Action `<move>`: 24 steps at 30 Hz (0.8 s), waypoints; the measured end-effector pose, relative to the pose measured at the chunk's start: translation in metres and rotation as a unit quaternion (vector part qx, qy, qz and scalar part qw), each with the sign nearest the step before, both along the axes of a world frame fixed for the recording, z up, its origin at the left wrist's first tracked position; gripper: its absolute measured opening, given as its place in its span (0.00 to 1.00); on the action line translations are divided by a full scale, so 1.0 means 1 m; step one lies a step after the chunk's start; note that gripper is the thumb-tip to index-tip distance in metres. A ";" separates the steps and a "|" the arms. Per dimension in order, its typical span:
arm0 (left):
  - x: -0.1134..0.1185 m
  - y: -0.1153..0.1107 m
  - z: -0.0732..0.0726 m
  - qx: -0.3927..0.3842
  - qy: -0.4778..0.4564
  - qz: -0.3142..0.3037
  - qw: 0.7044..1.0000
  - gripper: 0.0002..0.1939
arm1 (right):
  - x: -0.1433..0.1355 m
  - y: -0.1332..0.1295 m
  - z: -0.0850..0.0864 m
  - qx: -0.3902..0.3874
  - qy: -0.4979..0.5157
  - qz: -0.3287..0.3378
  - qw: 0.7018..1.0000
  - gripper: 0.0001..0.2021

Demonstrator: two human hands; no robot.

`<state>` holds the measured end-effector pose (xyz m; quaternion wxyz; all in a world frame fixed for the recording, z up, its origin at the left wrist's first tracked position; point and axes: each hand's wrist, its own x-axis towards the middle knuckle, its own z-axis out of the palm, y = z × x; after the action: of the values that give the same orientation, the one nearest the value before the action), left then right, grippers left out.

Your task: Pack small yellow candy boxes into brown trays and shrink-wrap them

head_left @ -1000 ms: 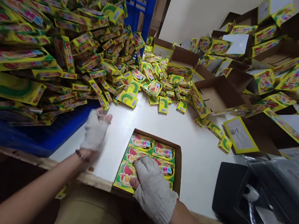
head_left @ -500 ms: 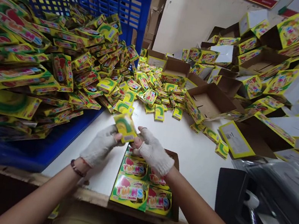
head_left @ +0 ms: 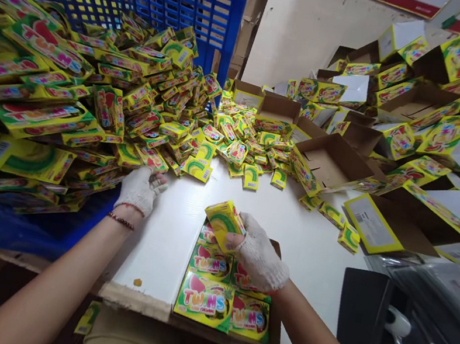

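In a white fingerless glove, my right hand (head_left: 258,251) grips a small yellow-green box (head_left: 224,224) above a display carton. That open carton (head_left: 277,328) lies at the table's front edge and holds several boxes marked TWINS (head_left: 205,301). My left hand (head_left: 140,189), gloved the same way, is at the edge of the box pile (head_left: 106,115) in the blue crate (head_left: 233,24). Its fingers touch or nearly touch a box there; whether they hold it is hard to tell.
Loose small boxes (head_left: 233,152) are heaped on the white table beyond the hands. Empty display cartons (head_left: 334,161) stand at the right and back. A dark tray with a tape dispenser (head_left: 399,323) and clear plastic (head_left: 449,293) lie at the right.
My left hand has let go of the small box and moved left to the crate's pile. My right hand now holds the box alone, slightly lower and to the right.
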<state>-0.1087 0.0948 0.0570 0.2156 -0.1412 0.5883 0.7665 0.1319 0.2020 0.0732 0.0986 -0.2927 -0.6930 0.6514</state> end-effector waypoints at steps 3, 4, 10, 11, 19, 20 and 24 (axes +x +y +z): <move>0.038 -0.008 -0.004 0.035 -0.011 -0.045 0.998 0.03 | 0.000 -0.002 -0.004 0.049 0.007 -0.019 0.999 0.20; 0.050 -0.012 -0.007 0.046 -0.011 -0.069 0.996 0.05 | -0.001 -0.002 -0.004 0.088 0.019 -0.023 0.996 0.21; 0.082 -0.036 -0.006 -0.022 0.142 -0.331 0.933 0.14 | -0.008 0.007 0.007 0.417 0.138 0.027 0.898 0.25; 0.081 -0.038 -0.001 -0.049 0.191 -0.389 0.900 0.14 | -0.009 0.009 0.010 0.491 0.154 0.065 0.855 0.26; 0.072 -0.032 0.031 -0.137 0.372 -0.675 0.622 0.14 | 0.009 0.013 0.015 0.559 0.087 0.315 0.762 0.26; 0.073 -0.030 0.031 -0.135 0.375 -0.687 0.608 0.15 | 0.012 0.013 0.015 0.521 0.071 0.325 0.786 0.27; 0.080 -0.025 0.024 -0.118 0.376 -0.643 0.657 0.18 | 0.020 0.018 0.019 0.362 -0.015 0.288 0.887 0.27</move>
<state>-0.0289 0.0702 0.0813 0.3962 0.5480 0.6491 0.3484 0.1515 0.2195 0.0917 -0.0046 -0.0341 -0.9358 0.3508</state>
